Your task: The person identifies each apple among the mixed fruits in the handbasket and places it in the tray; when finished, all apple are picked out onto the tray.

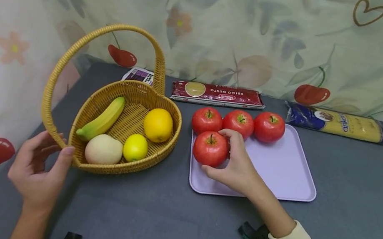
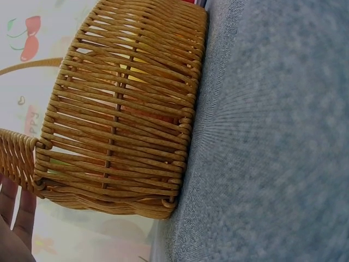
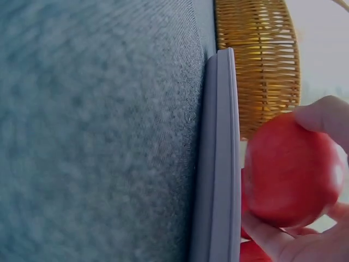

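Note:
My right hand (image 1: 235,165) holds a red apple (image 1: 210,148) between thumb and fingers, over the left part of a lilac tray (image 1: 282,168). In the right wrist view the apple (image 3: 292,169) shows beside the tray rim (image 3: 221,158); whether it touches the tray I cannot tell. Behind it, three more apples (image 1: 239,123) sit in a row along the tray's back edge. My left hand (image 1: 40,168) grips the wicker basket (image 1: 122,170) where its handle (image 1: 50,104) meets the rim. Inside the basket lie a banana (image 1: 103,119), an orange (image 1: 158,125), a lemon (image 1: 135,147) and a pale peach-like fruit (image 1: 104,150).
A red pasta packet (image 1: 218,95) lies behind the tray, and a blue and yellow pasta packet (image 1: 339,123) at the back right. A purple and white packet (image 1: 139,75) is partly hidden behind the basket. Floral curtains (image 1: 214,26) hang along the back and sides.

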Demonstrator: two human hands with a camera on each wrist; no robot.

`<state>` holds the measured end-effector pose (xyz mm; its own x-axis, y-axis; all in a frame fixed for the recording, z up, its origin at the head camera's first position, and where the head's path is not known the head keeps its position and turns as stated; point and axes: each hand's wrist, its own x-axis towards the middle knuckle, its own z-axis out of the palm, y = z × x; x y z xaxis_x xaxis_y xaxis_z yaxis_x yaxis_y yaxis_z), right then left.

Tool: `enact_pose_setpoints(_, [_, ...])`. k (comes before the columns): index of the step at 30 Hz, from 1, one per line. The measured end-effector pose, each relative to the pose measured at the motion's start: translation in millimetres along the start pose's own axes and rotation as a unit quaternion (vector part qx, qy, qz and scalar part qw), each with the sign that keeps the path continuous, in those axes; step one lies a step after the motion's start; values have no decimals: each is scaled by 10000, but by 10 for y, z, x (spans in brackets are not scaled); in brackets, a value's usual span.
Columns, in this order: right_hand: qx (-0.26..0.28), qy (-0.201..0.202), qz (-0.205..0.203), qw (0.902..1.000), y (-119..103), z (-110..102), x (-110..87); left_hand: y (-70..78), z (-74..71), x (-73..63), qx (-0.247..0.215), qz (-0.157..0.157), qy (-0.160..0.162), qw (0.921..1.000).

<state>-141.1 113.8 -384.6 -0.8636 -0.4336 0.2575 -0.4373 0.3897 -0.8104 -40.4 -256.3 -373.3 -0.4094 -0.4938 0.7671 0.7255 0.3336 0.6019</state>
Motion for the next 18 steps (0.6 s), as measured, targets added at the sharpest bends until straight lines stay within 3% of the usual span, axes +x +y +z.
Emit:
enact_pose_setpoints(11, [-115,-328,310,9989,78,-32,-3,-14,-1,-7,-53,-80,-41,9999])
enact_pose_setpoints(18, [-346,-583,260,9974,41,-69,-32,30,-33,-13,344,-239,3,9991])
